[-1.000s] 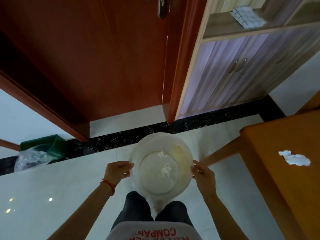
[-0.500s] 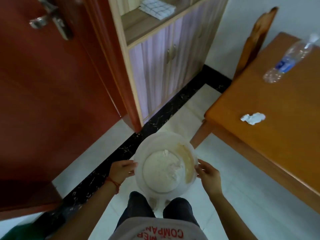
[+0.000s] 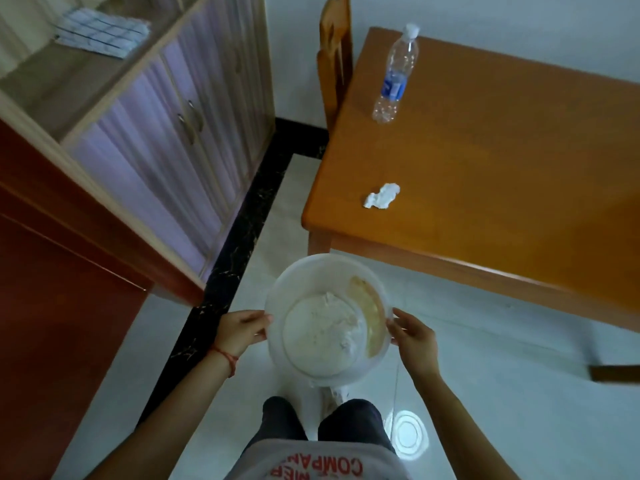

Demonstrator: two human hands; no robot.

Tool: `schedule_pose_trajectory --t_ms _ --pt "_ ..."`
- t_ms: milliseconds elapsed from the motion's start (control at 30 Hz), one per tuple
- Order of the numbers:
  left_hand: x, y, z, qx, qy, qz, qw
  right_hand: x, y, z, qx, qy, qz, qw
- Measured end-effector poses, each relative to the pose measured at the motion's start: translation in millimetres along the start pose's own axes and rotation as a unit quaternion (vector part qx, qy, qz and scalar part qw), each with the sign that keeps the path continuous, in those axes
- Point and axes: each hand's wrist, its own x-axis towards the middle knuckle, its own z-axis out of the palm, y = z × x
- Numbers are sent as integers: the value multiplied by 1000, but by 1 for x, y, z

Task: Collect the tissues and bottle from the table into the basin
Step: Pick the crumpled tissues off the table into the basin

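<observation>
I hold a white plastic basin [image 3: 277, 299] in front of me above the floor. My left hand [image 3: 240, 330] grips its left rim and my right hand [image 3: 414, 337] grips its right rim. Crumpled white tissue lies in the basin's bottom. On the orange wooden table [image 3: 502, 174] to the right, a crumpled white tissue [image 3: 382, 195] rests near the near left corner. A clear plastic bottle [image 3: 396, 76] with a blue label and white cap lies farther back by the table's left edge.
A wooden chair [image 3: 334, 60] stands at the table's far left side. A cabinet [image 3: 166, 133] with pale doors and a folded cloth [image 3: 102, 31] on its shelf fills the left. A red-brown door [image 3: 52, 306] is at the lower left. Pale tiled floor lies between cabinet and table.
The view has swung right from the door toward the table, bringing the tissue and then the bottle into sight. Both hands keep holding the basin.
</observation>
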Motion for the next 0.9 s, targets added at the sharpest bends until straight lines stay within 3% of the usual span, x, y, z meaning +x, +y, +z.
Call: schedule_pose_trajectory --t_ms 667,900 --pt "31 22 62 14 -9 4 1000 73 2 -39 -17 -27 0 1000" --pt "33 20 62 13 -4 7 1000 88 -14 -47 -88 -33 -29 995"
